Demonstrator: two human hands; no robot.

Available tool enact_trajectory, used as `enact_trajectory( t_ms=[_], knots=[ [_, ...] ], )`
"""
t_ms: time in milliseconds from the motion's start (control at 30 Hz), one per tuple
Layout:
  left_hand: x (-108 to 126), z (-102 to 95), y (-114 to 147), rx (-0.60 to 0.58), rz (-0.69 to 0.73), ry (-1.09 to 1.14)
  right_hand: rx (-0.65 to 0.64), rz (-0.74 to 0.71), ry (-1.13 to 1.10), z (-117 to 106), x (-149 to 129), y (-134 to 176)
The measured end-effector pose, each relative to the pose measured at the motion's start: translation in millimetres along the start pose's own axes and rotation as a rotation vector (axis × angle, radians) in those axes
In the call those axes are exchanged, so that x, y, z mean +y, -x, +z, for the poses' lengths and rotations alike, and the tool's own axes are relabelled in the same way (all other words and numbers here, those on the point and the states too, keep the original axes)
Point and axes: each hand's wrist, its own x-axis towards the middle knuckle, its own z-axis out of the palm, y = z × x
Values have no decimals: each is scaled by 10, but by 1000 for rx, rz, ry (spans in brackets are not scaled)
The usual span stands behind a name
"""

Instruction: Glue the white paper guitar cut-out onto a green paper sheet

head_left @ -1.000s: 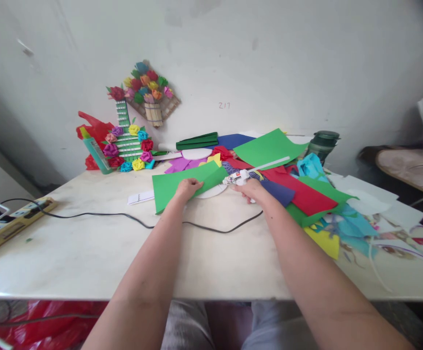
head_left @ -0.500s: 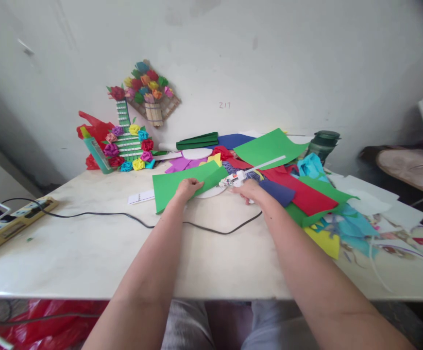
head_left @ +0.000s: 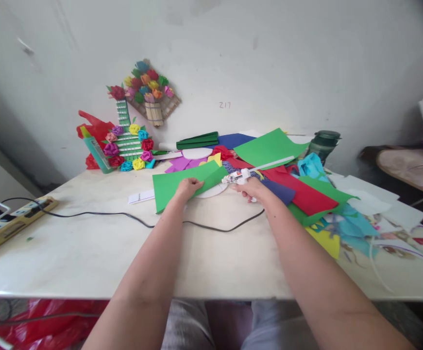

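My right hand [head_left: 249,189] is closed around a white hot glue gun [head_left: 242,176], a long glue stick [head_left: 273,163] poking out of its back end. The nozzle points left, close to the right end of a green paper sheet [head_left: 167,187]. My left hand [head_left: 190,187] is closed on that sheet's front edge, where a strip looks folded over. Under the sheet's right part, a white rounded piece [head_left: 213,192] shows partly. From below my right hand a black cord [head_left: 211,228] runs left across the table.
A power strip [head_left: 14,218] lies at the left edge. Behind stand a glue bottle [head_left: 97,151] and a paper-flower guitar [head_left: 129,141]. Coloured paper, including a red sheet [head_left: 306,192], is heaped at the right, with a dark green bottle [head_left: 324,146] behind it.
My right hand and the glue gun have shifted slightly to the right, away from the green sheet's end. The cord moved a little with them. My left hand stays in place.
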Motion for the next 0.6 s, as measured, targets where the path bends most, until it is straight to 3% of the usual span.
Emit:
enact_trajectory(
  t_ms=[300,600],
  knots=[
    [20,-5,24,-13,-21,17,-65,-35,-111,20,-17,48],
    [45,-13,46,-11,-45,17,-49,-28,-63,90,-105,129]
  ],
)
